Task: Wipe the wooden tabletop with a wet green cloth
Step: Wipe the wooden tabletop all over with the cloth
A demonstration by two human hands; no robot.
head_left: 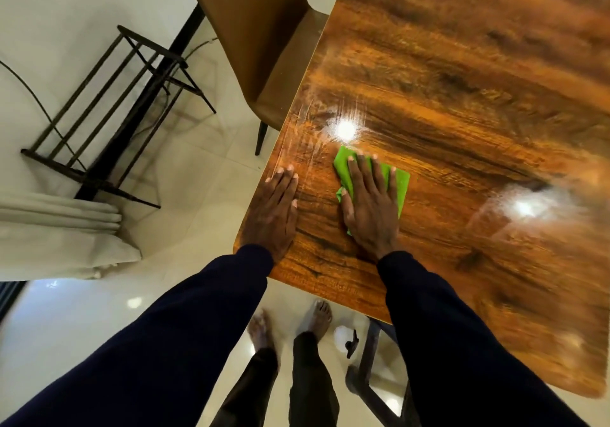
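Right hand point(369, 202) is pressing the cloth point(400, 180) flat, no grip; left hand point(275, 208) is lying open on the tabletop point(462, 96). Cloth's probably risking bunching, leaving streaks.

Left hand point(274, 215), right hand point(369, 208): seemingly flat

green cloth point(399, 182), brown-grained tabletop point(462, 96), navy sleeves point(198, 311)

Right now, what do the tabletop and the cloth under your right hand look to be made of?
Tabletop: wood or a wood-look laminate, I cannot tell which; glossy finish, shown by bold dark grain and sharp lamp reflections. Green cloth: soft fabric, possibly microfibre, matte; it lies thin and folded flat under the right hand.
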